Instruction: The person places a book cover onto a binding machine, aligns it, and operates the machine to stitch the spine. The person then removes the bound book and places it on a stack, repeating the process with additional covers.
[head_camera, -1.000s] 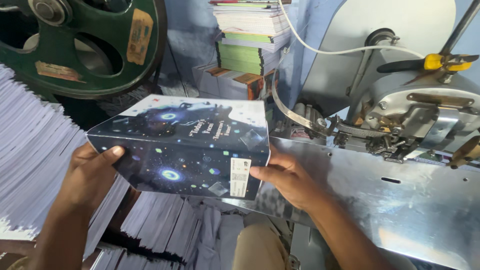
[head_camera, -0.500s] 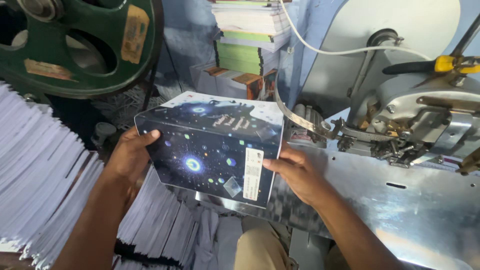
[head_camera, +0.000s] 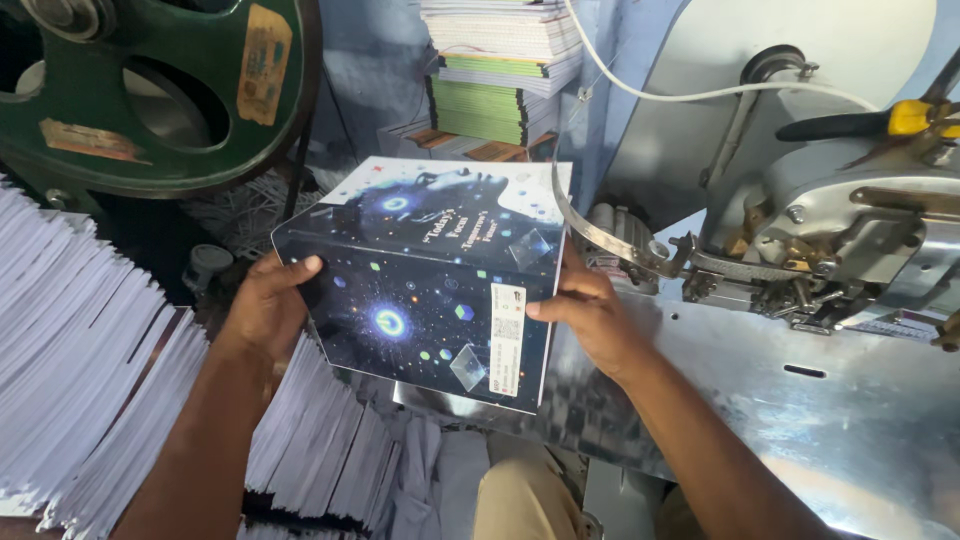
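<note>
At the centre of the frame the person holds a dark booklet cover (head_camera: 425, 290) printed with stars and glowing blue spots, folded along a crease so its upper part tips away from the camera. The left hand (head_camera: 265, 310) grips the cover's left edge, thumb on the printed face and fingers curled behind. The right hand (head_camera: 590, 315) clasps the right edge beside a small white label, thumb on top and the remaining fingers hidden behind the sheet.

A large green flywheel (head_camera: 150, 90) fills the upper left. Fanned stacks of white sheets (head_camera: 90, 400) spread across the lower left, partly beneath the left forearm. A pile of finished booklets (head_camera: 500, 70) with green and white spines stands at the upper centre. The metal stitching machine (head_camera: 850, 230) occupies the right side, and its curved metal strip (head_camera: 590, 230) arcs just beside the cover's right edge. A shiny steel table (head_camera: 800, 400) slopes across the lower right, under the right forearm. Yellow-handled pliers (head_camera: 870, 120) rest on top of the machine, and a white cable (head_camera: 700, 95) runs across the upper right.

Compared with half a second ago, the cover sits slightly further right and nearer the machine, its fold more opened toward the camera, and both hands keep the same grips on its edges.
</note>
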